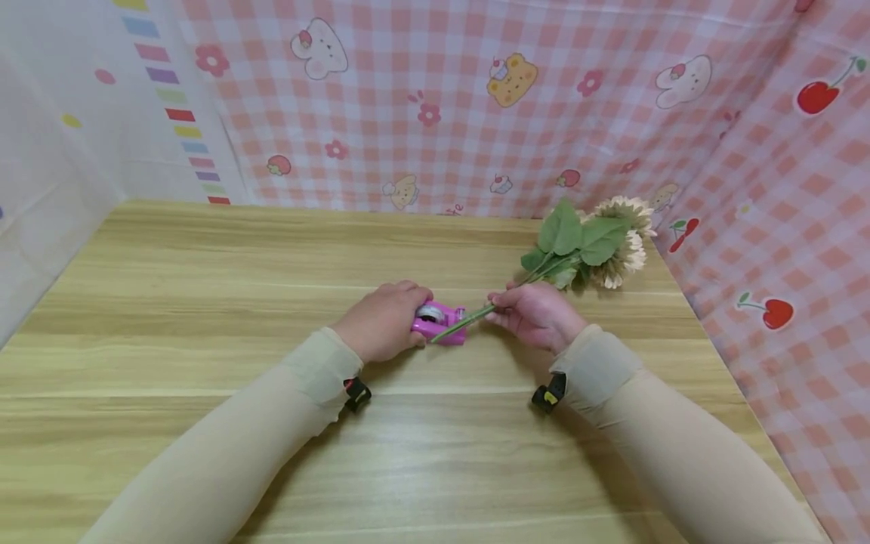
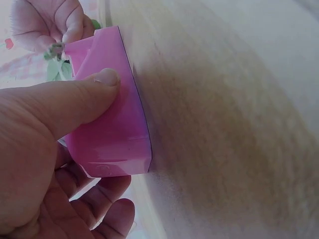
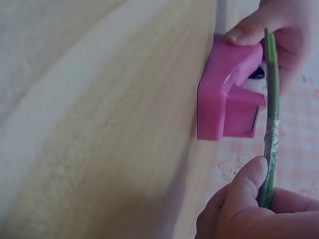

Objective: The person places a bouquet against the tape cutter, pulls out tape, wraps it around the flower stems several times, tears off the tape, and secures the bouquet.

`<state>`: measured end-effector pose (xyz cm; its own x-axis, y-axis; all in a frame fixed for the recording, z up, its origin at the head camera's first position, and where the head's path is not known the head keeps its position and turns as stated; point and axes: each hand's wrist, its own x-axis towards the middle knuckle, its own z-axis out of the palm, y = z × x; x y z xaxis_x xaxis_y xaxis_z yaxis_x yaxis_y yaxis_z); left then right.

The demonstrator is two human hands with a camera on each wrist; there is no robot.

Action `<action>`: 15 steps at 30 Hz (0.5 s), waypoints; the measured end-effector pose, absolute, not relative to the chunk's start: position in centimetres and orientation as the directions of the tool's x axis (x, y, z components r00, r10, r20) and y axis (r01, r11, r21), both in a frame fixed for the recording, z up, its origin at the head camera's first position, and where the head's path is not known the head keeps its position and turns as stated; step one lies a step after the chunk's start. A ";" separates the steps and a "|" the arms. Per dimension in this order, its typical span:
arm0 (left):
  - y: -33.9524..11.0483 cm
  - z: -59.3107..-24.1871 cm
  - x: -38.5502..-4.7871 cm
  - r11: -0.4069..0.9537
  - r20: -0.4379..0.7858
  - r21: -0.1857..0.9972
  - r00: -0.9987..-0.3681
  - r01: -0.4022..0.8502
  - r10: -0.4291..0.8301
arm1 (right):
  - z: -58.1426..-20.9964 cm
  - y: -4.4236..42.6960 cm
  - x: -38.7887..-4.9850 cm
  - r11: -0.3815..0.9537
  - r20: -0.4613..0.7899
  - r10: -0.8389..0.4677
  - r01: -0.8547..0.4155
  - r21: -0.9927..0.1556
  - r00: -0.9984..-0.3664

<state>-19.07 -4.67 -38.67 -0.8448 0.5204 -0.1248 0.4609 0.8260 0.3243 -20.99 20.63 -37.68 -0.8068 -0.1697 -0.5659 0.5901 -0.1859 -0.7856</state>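
Observation:
A pink tape dispenser (image 1: pixel 448 338) with a roll of tape (image 1: pixel 430 313) in it stands on the table. My left hand (image 1: pixel 384 321) grips its left end, and in the left wrist view the thumb (image 2: pixel 94 97) lies along the side of the dispenser (image 2: pixel 112 134). My right hand (image 1: pixel 537 311) pinches the green stems (image 1: pixel 469 323) of artificial flowers (image 1: pixel 621 238) between thumb and fingers. The stem ends reach across over the dispenser. In the right wrist view, clear tape (image 3: pixel 272 132) appears wrapped round the stems (image 3: pixel 270 99). Leaves (image 1: pixel 578 234) and pale blossoms point to the back right.
The wooden table (image 1: pixel 204 302) spreads out on all sides of the hands. Pink checked cloth (image 1: pixel 381 98) with cartoon prints hangs behind it and along its right side. A white cloth (image 1: pixel 47 151) hangs at the left.

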 end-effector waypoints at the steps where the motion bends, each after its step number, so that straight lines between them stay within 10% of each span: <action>1: -4.7 -38.7 -19.1 0.826 -0.127 0.325 -0.844 0.460 0.520 | -37.7 20.7 -21.0 -0.181 -0.571 -0.164 0.593 -0.784 -0.804; 15: -4.7 -38.7 -19.0 0.829 -0.132 0.329 -0.847 0.453 0.515 | -37.8 21.3 -21.8 -0.094 -0.595 -0.150 0.611 -0.786 -0.789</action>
<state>-19.05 -4.70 -38.70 -0.8467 0.5155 -0.1320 0.4533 0.8286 0.3285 -21.81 21.31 -37.77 -0.7895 -0.1496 -0.5953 0.6107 -0.0939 -0.7863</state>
